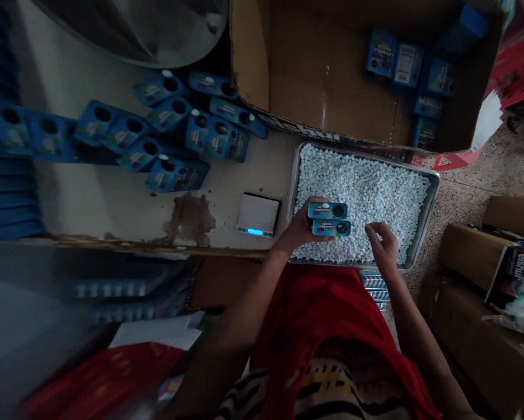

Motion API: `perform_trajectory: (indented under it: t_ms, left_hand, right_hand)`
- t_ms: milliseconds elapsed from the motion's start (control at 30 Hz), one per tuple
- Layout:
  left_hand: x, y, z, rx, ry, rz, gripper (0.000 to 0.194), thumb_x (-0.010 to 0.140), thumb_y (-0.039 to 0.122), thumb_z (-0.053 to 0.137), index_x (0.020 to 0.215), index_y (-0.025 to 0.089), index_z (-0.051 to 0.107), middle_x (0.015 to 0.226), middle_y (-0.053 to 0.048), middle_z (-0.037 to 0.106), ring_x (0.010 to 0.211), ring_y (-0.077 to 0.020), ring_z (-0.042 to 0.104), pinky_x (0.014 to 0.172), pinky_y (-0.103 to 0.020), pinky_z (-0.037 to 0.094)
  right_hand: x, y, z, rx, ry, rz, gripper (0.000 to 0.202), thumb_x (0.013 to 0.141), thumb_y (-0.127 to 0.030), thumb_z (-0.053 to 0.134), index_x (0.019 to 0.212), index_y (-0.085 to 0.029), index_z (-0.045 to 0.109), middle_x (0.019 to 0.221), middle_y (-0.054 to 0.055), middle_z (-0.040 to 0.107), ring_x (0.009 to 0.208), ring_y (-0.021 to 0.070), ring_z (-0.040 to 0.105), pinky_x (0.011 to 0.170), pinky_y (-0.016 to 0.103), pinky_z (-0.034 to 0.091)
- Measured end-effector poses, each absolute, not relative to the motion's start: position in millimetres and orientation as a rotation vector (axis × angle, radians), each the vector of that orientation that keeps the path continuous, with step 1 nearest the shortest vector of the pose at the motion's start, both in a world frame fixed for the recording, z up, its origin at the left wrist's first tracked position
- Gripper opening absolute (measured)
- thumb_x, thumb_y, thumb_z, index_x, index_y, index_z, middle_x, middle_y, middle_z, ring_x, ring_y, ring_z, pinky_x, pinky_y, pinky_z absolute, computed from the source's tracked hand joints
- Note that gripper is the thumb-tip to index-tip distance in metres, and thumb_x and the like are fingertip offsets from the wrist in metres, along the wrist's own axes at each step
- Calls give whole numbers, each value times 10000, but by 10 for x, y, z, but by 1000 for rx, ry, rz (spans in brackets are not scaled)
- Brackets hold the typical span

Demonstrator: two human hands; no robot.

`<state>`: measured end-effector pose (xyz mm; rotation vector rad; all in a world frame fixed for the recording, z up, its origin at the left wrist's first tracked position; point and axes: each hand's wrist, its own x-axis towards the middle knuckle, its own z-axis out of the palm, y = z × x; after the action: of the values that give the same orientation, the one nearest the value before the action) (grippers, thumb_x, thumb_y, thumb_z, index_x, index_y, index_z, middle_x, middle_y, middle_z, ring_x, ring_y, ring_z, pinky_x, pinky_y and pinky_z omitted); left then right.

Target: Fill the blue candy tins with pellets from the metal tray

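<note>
My left hand [299,228] is wrapped round two small blue candy boxes [327,219], held side by side over the left part of a metal tray [429,201]. Dark round openings show at the right ends of their upper faces. The tray is filled with small pale blue and white candies [362,175]. Over the tray's right part, my right hand [384,245] has its fingers bent and drawn together. Something whitish shows by its fingertips, too small to name for certain. A gap separates the right hand from the boxes.
A small digital scale [258,213] with a lit display stands left of the tray. Several blue boxes with openings [174,172] stand farther left. Behind the tray, a large cardboard carton [318,76] contains more blue boxes. A metal bowl [157,29] stands at the back left.
</note>
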<state>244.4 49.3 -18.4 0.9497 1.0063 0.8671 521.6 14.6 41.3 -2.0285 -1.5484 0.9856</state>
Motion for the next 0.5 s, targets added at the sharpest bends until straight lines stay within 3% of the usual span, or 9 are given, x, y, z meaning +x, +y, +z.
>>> perform_trajectory:
  t_ms: [133, 267, 333, 400, 500]
  left_hand:
    - [2168, 440, -189, 1004, 1090, 1001, 877, 549, 631, 1083, 1243, 324, 642, 1367, -103, 711, 1318, -397, 716, 1152, -643, 600]
    - [1990, 436, -207, 1061, 1100, 1039, 707, 710, 685, 995, 1218, 328, 655, 1428, -99, 684, 1422, -383, 663, 1249, -634, 528]
    - [1985, 434, -238, 1051, 1098, 1048, 806, 632, 672, 1043, 1241, 325, 645, 1433, -108, 676, 1436, -400, 650, 1234, -648, 536]
    - [2016, 420, -282, 1046, 1098, 1042, 921, 509, 642, 1100, 1244, 321, 646, 1415, -119, 682, 1423, -407, 658, 1223, -650, 542]
    - [2062, 369, -343, 1021, 1109, 1029, 949, 487, 636, 1105, 1256, 335, 637, 1391, -110, 700, 1367, -377, 693, 1189, -630, 565]
  right_hand:
    - [5274, 205, 158, -2011, -2090, 726, 487, 1068, -603, 641, 1324, -207, 761, 1392, 214, 708, 1298, 378, 631, 1125, 590, 515]
    - [5172, 215, -207, -2124, -2304, 530, 753, 1023, -683, 678, 1596, -199, 615, 1567, 288, 564, 1402, 468, 531, 1090, 694, 506]
    - [5035, 208, -318, -2155, -2321, 496, 761, 1018, -655, 699, 1609, -185, 607, 1560, 305, 553, 1376, 477, 540, 1068, 694, 513]
    - [4879, 224, -367, -2133, -2322, 597, 646, 1021, -553, 720, 1534, -165, 665, 1493, 290, 599, 1304, 438, 590, 1051, 626, 538]
    - [4704, 320, -352, -2010, -2188, 1011, 325, 944, -345, 749, 1234, -199, 778, 1271, 179, 709, 1118, 326, 671, 940, 436, 570]
